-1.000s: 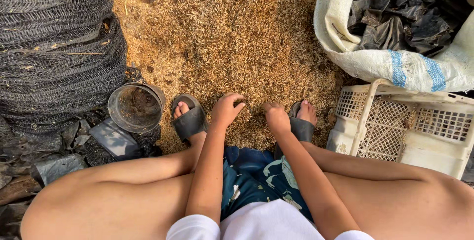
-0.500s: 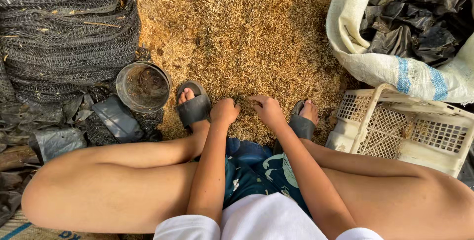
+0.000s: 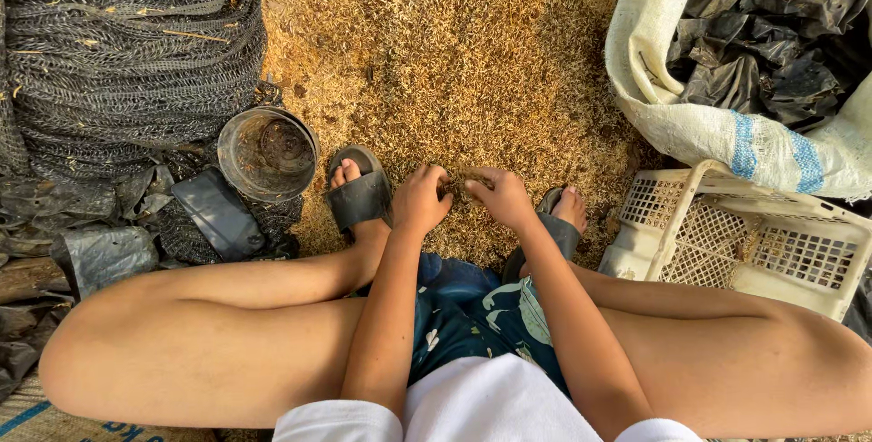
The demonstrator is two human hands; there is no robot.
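In the head view, a person squats over a wide heap of golden-brown rice husk [image 3: 472,69] spread on the ground. The left hand [image 3: 420,198] rests on the near edge of the husk with its fingers curled together into a loose fist, and whether it grips any husk cannot be told. The right hand [image 3: 500,197] lies just beside it, almost touching, fingers bent and pinched down onto the husk. Both hands sit between two feet in dark grey rubber slide sandals [image 3: 361,195].

To the left of the left foot stands a round, dirty grey plastic pot [image 3: 266,153], upright and open. Behind it lies a bundle of rolled black netting [image 3: 127,51], with crumpled black plastic sheets [image 3: 109,242] on the ground near it.

At upper right, a white woven sack with blue stripes [image 3: 754,147] gapes open, stuffed with black plastic bags [image 3: 763,33]. Just below it, touching the sack, sits a cream perforated plastic crate [image 3: 727,233] beside the right foot.
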